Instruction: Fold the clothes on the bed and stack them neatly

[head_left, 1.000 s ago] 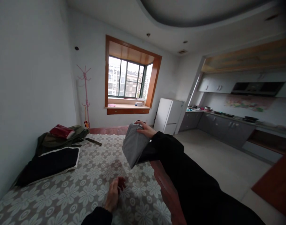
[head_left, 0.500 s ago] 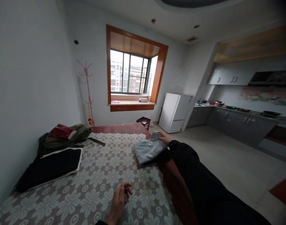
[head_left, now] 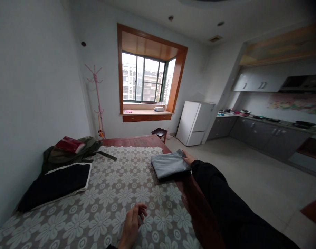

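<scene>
A folded grey cloth lies flat near the right edge of the table, on a white flower-patterned lace cover. My right hand, in a black sleeve, grips the cloth's right edge. My left hand hovers low over the lace cover near the bottom of the view, fingers loosely curled, holding nothing.
A folded black garment with a white border and an olive garment with a red item on top lie at the table's left. Beyond are a pink coat stand, a small stool, a white fridge and kitchen cabinets.
My right hand has lowered the grey cloth from hanging in the air to lying flat on the table. My left hand stayed low over the cover.
</scene>
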`<state>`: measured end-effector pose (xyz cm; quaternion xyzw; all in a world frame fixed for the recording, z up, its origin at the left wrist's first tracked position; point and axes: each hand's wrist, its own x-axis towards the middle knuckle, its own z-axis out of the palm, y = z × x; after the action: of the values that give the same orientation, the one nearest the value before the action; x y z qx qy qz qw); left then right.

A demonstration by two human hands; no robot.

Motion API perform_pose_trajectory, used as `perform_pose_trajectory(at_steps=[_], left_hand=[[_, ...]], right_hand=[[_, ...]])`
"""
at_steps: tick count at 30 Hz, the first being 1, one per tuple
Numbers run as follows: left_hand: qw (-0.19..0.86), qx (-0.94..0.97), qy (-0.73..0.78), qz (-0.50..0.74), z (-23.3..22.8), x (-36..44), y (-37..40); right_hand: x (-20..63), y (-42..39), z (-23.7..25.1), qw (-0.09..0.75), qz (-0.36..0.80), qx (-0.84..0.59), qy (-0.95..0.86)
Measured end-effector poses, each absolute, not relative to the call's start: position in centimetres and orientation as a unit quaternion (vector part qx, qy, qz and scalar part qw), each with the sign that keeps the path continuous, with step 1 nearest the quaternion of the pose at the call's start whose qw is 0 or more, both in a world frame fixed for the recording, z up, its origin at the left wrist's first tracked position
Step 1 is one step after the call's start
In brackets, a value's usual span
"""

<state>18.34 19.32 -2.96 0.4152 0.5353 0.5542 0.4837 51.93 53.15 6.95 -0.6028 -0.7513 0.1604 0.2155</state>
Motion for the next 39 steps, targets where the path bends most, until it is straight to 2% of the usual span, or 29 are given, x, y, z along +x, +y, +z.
perform_pose_trajectory(at_steps=[6,12,16,19,24,28,33,36,39], left_hand=[[0.479,0.422,0.545,0.544,-2.9,18.4,19.4],[0.46,0.44,0.553,0.537,-2.8,18.6,19.2],[0.443,0.444,0.577,0.523,-3.0,18.7,19.3],[0.433,0.444,0.593,0.513,-3.0,18.7,19.2],[0.445,0.45,0.577,0.516,-2.5,18.9,19.3],[0.446,0.443,0.566,0.533,-0.3,19.2,18.8],[0.435,0.465,0.552,0.538,2.2,15.9,15.7],[0.424,0.457,0.564,0.541,1.3,11.4,13.8],[0.406,0.317,0.59,0.622,-0.5,7.4,13.4]], right_hand=[[51.9,52.4,5.9,0.171,0.091,-0.632,-0.751],[46.4,51.1,3.7,0.14,-0.034,-0.61,-0.779],[44.7,50.9,1.6,0.05,-0.007,-0.615,-0.787],[44.2,51.3,1.5,0.016,0.008,-0.629,-0.777],[39.8,49.3,1.9,0.039,-0.012,-0.584,-0.811],[36.5,45.9,1.6,0.041,0.004,-0.562,-0.826],[33.7,44.5,4.8,0.062,0.027,-0.541,-0.838],[28.2,43.2,6.2,0.104,0.059,-0.493,-0.862],[19.2,39.9,5.6,0.129,0.126,-0.427,-0.886]])
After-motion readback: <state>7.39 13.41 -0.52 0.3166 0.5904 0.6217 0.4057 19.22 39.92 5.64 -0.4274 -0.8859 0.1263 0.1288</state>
